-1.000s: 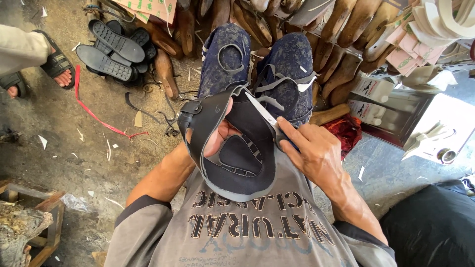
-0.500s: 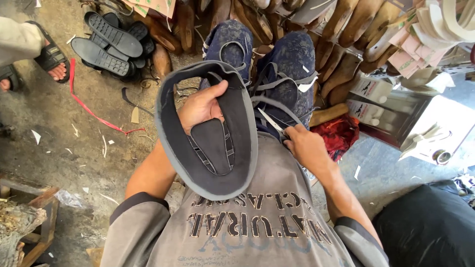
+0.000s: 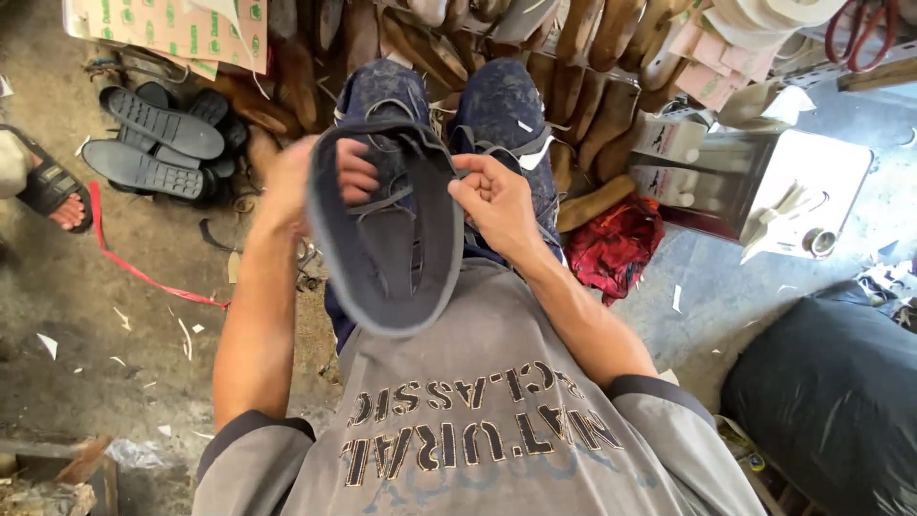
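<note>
While my left hand (image 3: 315,177) grips the dark sole (image 3: 387,239) over my lap, right fingers (image 3: 478,186) pinch its strap (image 3: 449,177); best pulled evenly, sole steady.

View: one head camera, no second view to share with.
Position: above the seated person's chest.
Facing: steeply down, over shirt (image 3: 478,420) and knees to the floor (image 3: 115,334).
Nearness: close; hands and forearms fill the centre.
Far edge: wooden lasts (image 3: 592,105) along the top.
</note>
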